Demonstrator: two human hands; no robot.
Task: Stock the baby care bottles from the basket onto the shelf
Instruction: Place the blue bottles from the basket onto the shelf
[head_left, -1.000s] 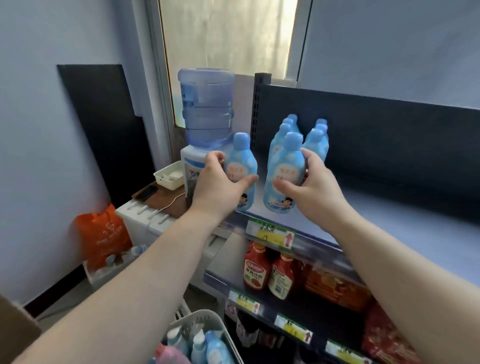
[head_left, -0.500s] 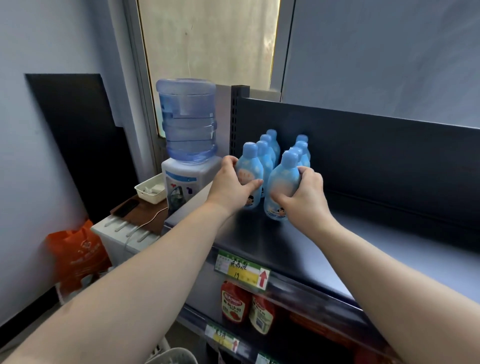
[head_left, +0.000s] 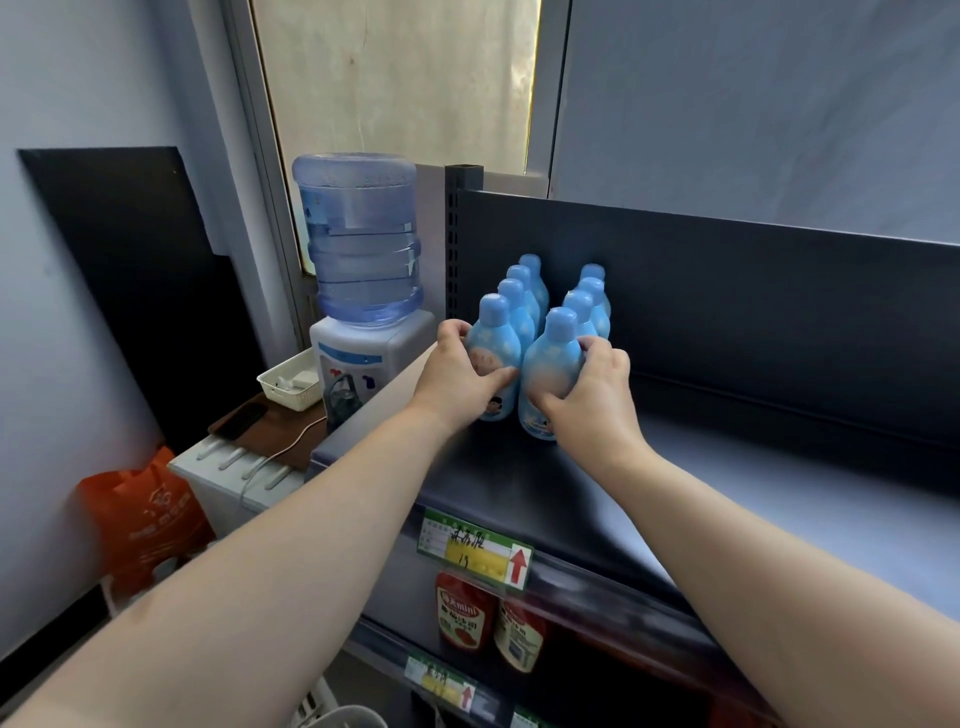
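Closest in, at the very bottom edge, the white rim of a basket (head_left: 343, 719), contents out of sight. Above it, two bare forearms, one from each lower corner, angled up and forward.

Beneath the arms, a lower shelf level with two red sauce bottles (head_left: 464, 610). On the edge above them, a green and yellow price tag (head_left: 475, 550) with a red arrow.

Next, the dark top shelf (head_left: 753, 509). Left grip (head_left: 457, 371) wrapped round the left bottle (head_left: 493, 338), thumb across the label, fingers round the far side. Right grip (head_left: 589, 387) wrapped round the right bottle (head_left: 550, 358), fingertips curled over its shoulder. Both bottles pale blue with blue caps, upright, bases on the shelf, just beside each other near the shelf's left end.

Directly behind each, three more blue bottles (head_left: 511, 291) in single file: two rows of four in all, back to the shelf's dark rear panel (head_left: 727, 291).

Off to the left and lower, an orange bag (head_left: 145, 514) against the wall. Past it, a white desk (head_left: 228, 480) with a brown mat, a dark phone (head_left: 241, 420) and a small white tray (head_left: 291, 387). Then a water dispenser (head_left: 358, 291) with a big blue jug on top, just beside the shelf's left post.

Farthest off, a pale window (head_left: 405, 88) between grey walls.
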